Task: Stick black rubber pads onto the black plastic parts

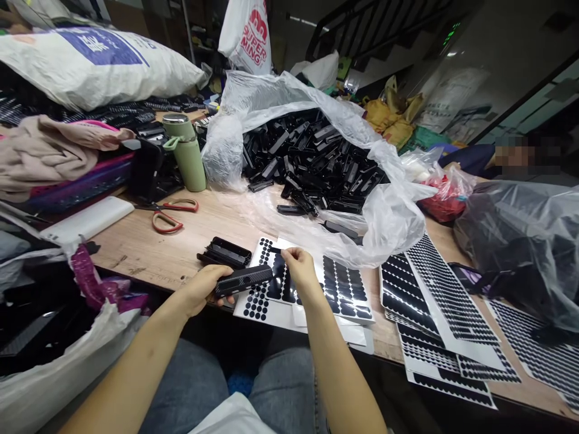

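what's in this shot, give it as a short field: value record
left hand: grips black plastic part
right hand: pinches black sticker at sticker sheet
behind hands: clear bag of black parts
also on table: scissors, green bottle, more sticker sheets
surface: wooden table

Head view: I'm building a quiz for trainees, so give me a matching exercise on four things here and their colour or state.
1 flask
2 scissors
3 black casing
4 clear bag

A red handles
B held in left hand
C green, upright
D full of black parts

Pairs: 1-C, 2-A, 3-B, 4-D
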Tool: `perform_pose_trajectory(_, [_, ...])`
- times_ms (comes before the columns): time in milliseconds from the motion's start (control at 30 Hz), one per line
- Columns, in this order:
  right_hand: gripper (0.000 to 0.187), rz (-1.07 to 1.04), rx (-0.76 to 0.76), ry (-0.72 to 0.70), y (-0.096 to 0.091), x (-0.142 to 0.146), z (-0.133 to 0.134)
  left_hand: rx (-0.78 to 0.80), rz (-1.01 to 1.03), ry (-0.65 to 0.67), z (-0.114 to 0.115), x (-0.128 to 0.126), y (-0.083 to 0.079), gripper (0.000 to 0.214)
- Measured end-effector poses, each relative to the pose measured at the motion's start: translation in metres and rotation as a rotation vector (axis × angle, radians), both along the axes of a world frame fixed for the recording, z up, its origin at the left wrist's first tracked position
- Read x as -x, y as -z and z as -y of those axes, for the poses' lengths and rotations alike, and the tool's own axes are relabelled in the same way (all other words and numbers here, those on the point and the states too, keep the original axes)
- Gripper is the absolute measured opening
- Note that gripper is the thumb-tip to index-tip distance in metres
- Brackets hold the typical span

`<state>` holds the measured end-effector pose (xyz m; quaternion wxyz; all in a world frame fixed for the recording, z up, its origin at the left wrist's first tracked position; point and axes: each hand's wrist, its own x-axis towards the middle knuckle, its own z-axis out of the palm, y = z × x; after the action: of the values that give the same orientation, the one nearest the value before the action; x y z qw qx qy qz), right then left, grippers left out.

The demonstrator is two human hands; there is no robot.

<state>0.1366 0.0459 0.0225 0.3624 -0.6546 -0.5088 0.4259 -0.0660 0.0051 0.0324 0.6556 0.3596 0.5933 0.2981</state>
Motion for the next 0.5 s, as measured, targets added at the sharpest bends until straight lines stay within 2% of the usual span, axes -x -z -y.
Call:
perform_pose_trajectory(100, [0.018,-0.232,0.033,-0.134,-0.022,0.006,0.031,0.015,0.066,0.017,0.0,-0.004,-0.002,0.024])
perform_pose_trajectory(200, [0.014,-0.188,-0.02,-0.244,-0.035,0.018,0.055,0.032,0.097,0.006,0.001,-0.013,-0.006,0.021])
perform_pose_trajectory(267, [0.013,-0.139,-0.034,-0.277,-0.037,0.025,0.064,0.027,0.106,0.0,0.003,-0.018,-0.008,0.019])
perform_pose_trajectory(367, [0.012,-0.105,-0.03,-0.255,-0.033,0.029,0.066,-0.006,0.089,-0.021,0.005,-0.024,-0.011,0.017])
perform_pose_trajectory(500, [0.012,-0.088,-0.035,-0.243,-0.031,0.028,0.066,-0.026,0.081,0.016,0.007,-0.027,-0.012,0.017])
